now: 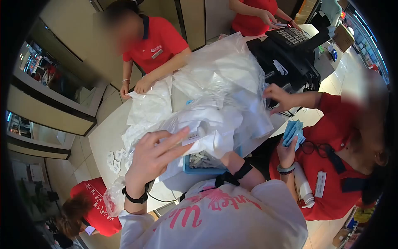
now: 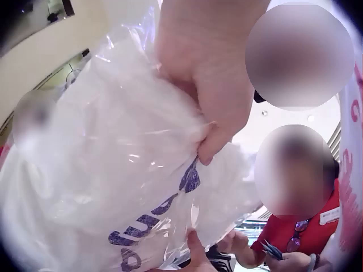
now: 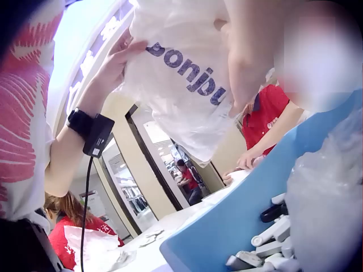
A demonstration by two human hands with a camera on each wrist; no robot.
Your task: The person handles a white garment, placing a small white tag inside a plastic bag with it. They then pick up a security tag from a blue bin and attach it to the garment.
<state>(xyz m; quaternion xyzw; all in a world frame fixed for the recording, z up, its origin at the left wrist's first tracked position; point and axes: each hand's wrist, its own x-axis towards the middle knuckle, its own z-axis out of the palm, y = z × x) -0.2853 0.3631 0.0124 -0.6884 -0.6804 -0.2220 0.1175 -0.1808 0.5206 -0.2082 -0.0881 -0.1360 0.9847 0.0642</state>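
A white garment in a clear plastic bag (image 1: 207, 143), with dark blue lettering (image 3: 184, 71) visible in both wrist views, is held up before the chest. My left hand (image 1: 155, 155) pinches one side of it, thumb pressed on the plastic (image 2: 187, 136). My right hand (image 3: 244, 62) grips the opposite side; in the head view the bag covers most of it. A small label (image 1: 192, 137) shows on the bag near my left fingertips. Just below is a blue bin (image 1: 188, 169) holding white and grey security tags (image 1: 201, 159).
More bagged white garments (image 1: 219, 70) pile across the white table (image 1: 103, 141). Small white tags (image 1: 116, 161) lie at its left. A black cash register (image 1: 290, 54) stands at the back right. People in red shirts surround the table; one at right holds blue banknotes (image 1: 293, 133).
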